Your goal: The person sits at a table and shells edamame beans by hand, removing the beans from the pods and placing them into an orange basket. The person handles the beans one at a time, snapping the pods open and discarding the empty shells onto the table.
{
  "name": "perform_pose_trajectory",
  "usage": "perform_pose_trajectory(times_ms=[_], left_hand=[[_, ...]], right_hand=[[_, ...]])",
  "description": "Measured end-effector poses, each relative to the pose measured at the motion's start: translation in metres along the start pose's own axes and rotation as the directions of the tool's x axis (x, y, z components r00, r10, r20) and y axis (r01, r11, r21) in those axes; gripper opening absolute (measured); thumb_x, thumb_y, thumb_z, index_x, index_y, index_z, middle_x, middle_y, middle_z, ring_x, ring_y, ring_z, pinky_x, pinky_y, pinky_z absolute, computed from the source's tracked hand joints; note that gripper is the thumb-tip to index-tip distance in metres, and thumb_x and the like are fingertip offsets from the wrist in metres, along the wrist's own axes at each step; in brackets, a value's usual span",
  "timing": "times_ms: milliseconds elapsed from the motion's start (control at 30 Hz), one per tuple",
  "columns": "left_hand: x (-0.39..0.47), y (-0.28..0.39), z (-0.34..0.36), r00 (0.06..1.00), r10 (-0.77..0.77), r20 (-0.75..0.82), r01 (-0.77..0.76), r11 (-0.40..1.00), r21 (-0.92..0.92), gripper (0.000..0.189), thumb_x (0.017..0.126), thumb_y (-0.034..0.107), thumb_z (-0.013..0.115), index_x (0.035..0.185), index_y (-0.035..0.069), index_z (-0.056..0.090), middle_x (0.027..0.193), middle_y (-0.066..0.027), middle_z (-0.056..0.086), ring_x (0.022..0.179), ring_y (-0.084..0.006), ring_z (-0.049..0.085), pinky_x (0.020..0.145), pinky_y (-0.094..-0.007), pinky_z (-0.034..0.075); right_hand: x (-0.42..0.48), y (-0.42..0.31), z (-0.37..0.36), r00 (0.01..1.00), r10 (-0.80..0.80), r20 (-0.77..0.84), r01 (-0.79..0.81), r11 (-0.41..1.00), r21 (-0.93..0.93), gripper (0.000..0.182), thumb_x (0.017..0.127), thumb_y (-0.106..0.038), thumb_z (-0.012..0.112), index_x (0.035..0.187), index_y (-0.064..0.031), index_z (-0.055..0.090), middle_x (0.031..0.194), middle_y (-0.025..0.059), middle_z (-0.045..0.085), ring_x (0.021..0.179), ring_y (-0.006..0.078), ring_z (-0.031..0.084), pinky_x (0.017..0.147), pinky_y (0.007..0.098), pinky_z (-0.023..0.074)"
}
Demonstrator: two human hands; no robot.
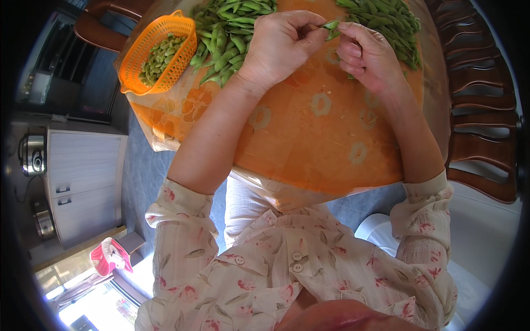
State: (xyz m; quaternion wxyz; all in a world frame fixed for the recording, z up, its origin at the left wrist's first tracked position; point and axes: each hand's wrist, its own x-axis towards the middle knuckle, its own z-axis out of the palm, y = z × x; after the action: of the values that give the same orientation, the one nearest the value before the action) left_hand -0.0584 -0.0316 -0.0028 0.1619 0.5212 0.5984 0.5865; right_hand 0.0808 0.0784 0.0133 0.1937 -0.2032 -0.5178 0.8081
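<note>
Between my two hands, above the table's orange cloth, is a green soybean pod (331, 29). My left hand (285, 45) pinches one end of it between thumb and forefinger. The fingertips of my right hand (364, 53) grip the other end, with the remaining fingers curled in. A heap of green pods (227, 45) lies beyond and left of my left hand. Another pile of pods (385, 25) spreads behind my right hand. An orange plastic basket (129, 68) at the left holds shelled green beans (161, 58).
The patterned orange tablecloth (310, 145) bears small scraps. Brown wooden chairs (480, 149) line the right side, and another chair (99, 29) stands at the far left. Left across the floor is a pale cabinet (85, 165) with a metal cooker (34, 155) on top.
</note>
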Motion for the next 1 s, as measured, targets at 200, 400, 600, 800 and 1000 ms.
perform_pose_trajectory(times_ms=[200, 400, 600, 800, 1000], left_hand=[[-0.003, 0.003, 0.001, 0.988, 0.154, -0.006, -0.149, 0.966, 0.212, 0.018, 0.082, 0.005, 0.065, 0.099, -0.001, 0.065, 0.073, -0.0003, 0.064, 0.060, -0.0031, 0.054, 0.055, -0.0185, 0.045], [-0.002, 0.004, 0.001, 0.948, 0.316, -0.023, -0.283, 0.877, 0.389, 0.016, 0.081, 0.008, 0.067, 0.095, 0.002, 0.066, 0.072, -0.0053, 0.065, 0.059, -0.0080, 0.057, 0.056, -0.0223, 0.047], [-0.001, -0.001, 0.009, 0.899, 0.438, -0.008, -0.354, 0.737, 0.576, 0.011, 0.077, 0.014, 0.066, 0.073, 0.005, 0.061, 0.070, -0.0073, 0.062, 0.059, -0.0267, 0.059, 0.053, -0.0342, 0.049], [-0.003, 0.002, 0.003, 0.990, 0.132, -0.044, -0.118, 0.966, 0.228, 0.012, 0.083, 0.013, 0.065, 0.087, 0.002, 0.064, 0.064, -0.0035, 0.058, 0.058, -0.0078, 0.054, 0.052, -0.0249, 0.044], [-0.002, 0.003, 0.004, 0.993, -0.108, -0.049, 0.105, 0.993, -0.055, 0.008, 0.085, 0.006, 0.062, 0.080, 0.000, 0.063, 0.062, 0.0031, 0.056, 0.056, -0.0025, 0.043, 0.050, -0.0195, 0.037]], right_hand=[[0.001, 0.002, -0.004, 0.998, -0.035, 0.044, 0.034, 0.999, 0.029, 0.019, 0.089, -0.017, 0.056, 0.071, -0.0102, 0.053, 0.055, -0.0045, 0.041, 0.044, 0.0045, 0.030, 0.040, 0.0212, 0.0216], [-0.002, 0.000, 0.003, 0.996, -0.080, 0.037, 0.084, 0.991, -0.105, 0.017, 0.089, -0.016, 0.055, 0.075, -0.0067, 0.054, 0.055, -0.0032, 0.041, 0.044, 0.0040, 0.029, 0.040, 0.0213, 0.0210], [-0.001, 0.008, 0.004, 0.987, -0.163, -0.010, 0.158, 0.968, -0.196, 0.020, 0.086, -0.011, 0.047, 0.067, -0.0062, 0.045, 0.055, -0.0016, 0.040, 0.045, 0.0041, 0.029, 0.039, 0.0224, 0.0201], [0.000, 0.009, 0.004, 0.988, -0.149, -0.049, 0.127, 0.945, -0.300, 0.021, 0.085, -0.011, 0.047, 0.065, -0.0056, 0.045, 0.055, -0.0014, 0.041, 0.046, 0.0048, 0.029, 0.039, 0.0230, 0.0219], [0.011, 0.025, 0.002, 0.686, -0.727, 0.014, 0.526, 0.483, -0.700, 0.015, 0.085, -0.005, 0.061, 0.098, 0.0010, 0.063, 0.062, -0.0044, 0.050, 0.055, 0.0003, 0.043, 0.049, 0.0180, 0.0351]])
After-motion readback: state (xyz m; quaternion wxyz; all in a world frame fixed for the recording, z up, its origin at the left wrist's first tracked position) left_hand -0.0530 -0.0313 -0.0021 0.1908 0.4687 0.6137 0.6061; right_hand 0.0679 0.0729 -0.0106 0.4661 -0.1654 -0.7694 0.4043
